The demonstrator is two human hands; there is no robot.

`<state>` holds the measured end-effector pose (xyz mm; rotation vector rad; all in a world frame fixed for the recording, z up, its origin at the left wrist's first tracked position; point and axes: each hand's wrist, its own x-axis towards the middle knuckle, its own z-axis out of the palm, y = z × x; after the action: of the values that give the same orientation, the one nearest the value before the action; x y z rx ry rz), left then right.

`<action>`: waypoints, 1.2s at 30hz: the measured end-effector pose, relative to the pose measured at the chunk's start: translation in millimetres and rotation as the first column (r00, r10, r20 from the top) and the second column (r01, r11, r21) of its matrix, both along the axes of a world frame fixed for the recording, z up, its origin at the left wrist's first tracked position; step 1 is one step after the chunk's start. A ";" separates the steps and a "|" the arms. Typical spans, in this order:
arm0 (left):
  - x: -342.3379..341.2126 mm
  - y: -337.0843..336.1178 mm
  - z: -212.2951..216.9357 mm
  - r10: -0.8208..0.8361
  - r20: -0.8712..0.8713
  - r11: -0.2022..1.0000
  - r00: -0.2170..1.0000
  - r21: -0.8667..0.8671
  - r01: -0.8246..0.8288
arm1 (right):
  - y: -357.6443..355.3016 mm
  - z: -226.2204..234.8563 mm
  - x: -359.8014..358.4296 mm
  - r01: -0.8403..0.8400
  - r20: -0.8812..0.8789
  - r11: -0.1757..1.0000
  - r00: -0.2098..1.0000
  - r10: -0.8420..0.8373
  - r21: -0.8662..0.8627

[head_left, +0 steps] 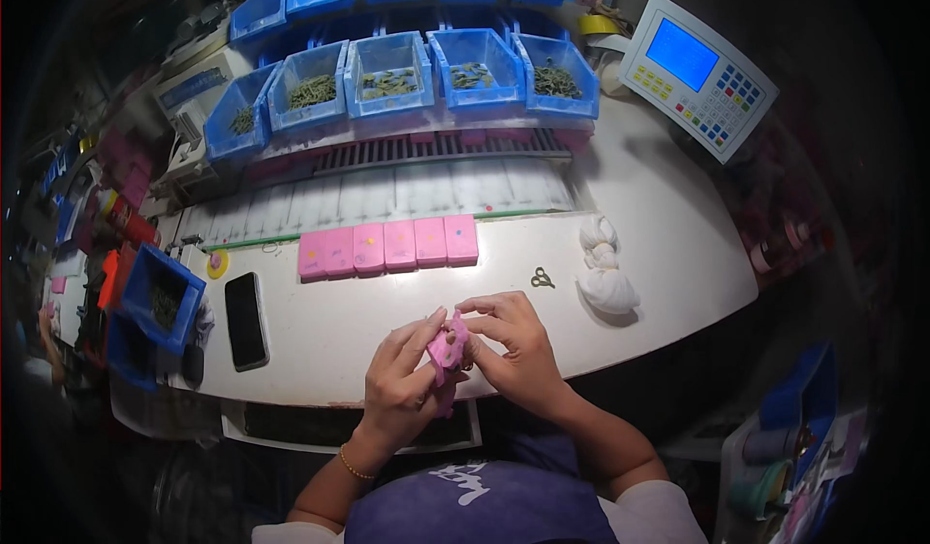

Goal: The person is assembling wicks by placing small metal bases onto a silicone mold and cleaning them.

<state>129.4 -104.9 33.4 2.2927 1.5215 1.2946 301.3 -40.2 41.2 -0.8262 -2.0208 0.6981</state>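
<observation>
One head-worn fisheye view, downward and forward over the nearby white worktable [668,244]

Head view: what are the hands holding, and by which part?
The left hand holds a pink piece by its left side. The right hand is at its right side; whether it grips cannot be told.

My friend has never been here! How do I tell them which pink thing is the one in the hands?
Start at the big white table and go to its near edge, around the middle. There, the left hand and right hand meet around a small pink piece. Its outline is uneven, unlike the smooth pink blocks lined up farther back.
</observation>
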 end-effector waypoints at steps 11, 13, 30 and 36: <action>-7.4 3.7 -4.5 0.035 -0.045 0.998 0.998 -0.043 -0.037 | 1.8 17.1 17.0 -0.149 0.008 0.868 0.985 0.173 -0.473; -8.6 4.6 -5.9 0.031 -0.033 0.996 0.999 -0.079 -0.034 | 3.0 15.9 21.8 -0.161 -0.018 0.796 0.982 0.186 -0.584; -7.3 -2.0 -11.9 -0.041 0.409 0.920 0.911 -0.340 0.194 | 9.0 -29.3 14.1 -0.348 -0.256 0.392 0.929 0.268 -0.852; -12.2 2.0 -12.5 -0.060 0.532 0.843 0.845 -0.426 0.328 | -2.3 -31.2 10.3 -0.233 -0.162 0.640 0.972 0.169 -0.732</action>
<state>117.2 -102.9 21.0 1.5714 1.2068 1.1368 311.6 -42.5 9.9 -1.0011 -1.7346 1.7489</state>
